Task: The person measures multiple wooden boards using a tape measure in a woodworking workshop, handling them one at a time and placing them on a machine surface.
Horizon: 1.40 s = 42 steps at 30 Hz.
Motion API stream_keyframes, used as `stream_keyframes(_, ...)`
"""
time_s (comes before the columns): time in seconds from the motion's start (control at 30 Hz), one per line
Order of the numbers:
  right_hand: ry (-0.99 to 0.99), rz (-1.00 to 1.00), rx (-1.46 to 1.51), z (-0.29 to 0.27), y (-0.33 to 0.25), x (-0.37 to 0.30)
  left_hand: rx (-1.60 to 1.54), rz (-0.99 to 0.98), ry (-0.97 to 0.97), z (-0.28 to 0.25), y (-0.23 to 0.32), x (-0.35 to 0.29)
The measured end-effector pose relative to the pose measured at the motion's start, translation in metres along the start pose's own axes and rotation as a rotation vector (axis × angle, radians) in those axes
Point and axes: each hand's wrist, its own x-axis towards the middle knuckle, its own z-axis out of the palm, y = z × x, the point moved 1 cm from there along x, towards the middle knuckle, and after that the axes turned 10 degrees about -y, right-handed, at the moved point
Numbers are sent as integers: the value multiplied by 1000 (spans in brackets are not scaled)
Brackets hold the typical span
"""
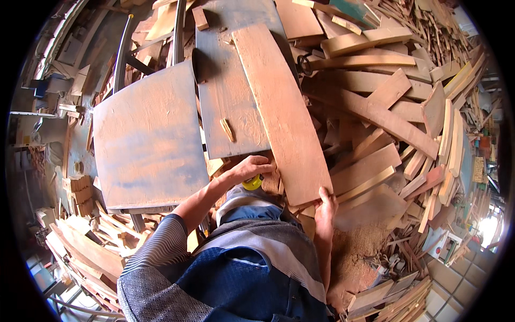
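Note:
A long wooden plank (284,112) with a slightly curved edge lies lengthwise on the grey metal machine table (220,102), its near end overhanging toward my body. My right hand (324,206) grips the near right corner, thumb on top and the other fingers mostly hidden beneath. Beside the plank's left edge, my left hand (252,167) is closed with its fingers curled; what they hold, if anything, is hidden. Just below that palm shows a round yellow object (252,182), partly covered. A small wood offcut (227,130) rests on the table left of the plank.
Left of a narrow gap stands a second dusty metal table (150,139). Cut boards (375,107) are heaped at the right, with sawdust (359,257) below them. More curved wood pieces (86,249) pile up at lower left. A small block (200,18) sits at the table's far end.

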Motion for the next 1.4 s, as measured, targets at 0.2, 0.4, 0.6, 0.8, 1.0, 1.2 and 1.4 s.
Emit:
stream_keyframes(0.2,30,-41,39,9,3,-9,-96,120,69,-11,-3,26)
stream_keyframes(0.4,19,-79,49,19,-7,-19,-219,73,126,-9,11,38)
stream_keyframes(0.6,-11,-138,17,27,-12,-28,-286,54,111,-5,13,40)
stream_keyframes(0.8,79,-148,-137,31,-13,-39,-42,9,168,-9,16,36)
stream_keyframes(1.0,8,-428,-331,50,-36,-53,60,137,249,-18,9,36)
stream_keyframes(1.2,90,-576,-486,41,-23,-50,-61,254,387,-25,29,44)
stream_keyframes(1.4,188,-636,-701,17,13,-48,-41,242,304,-32,57,38)
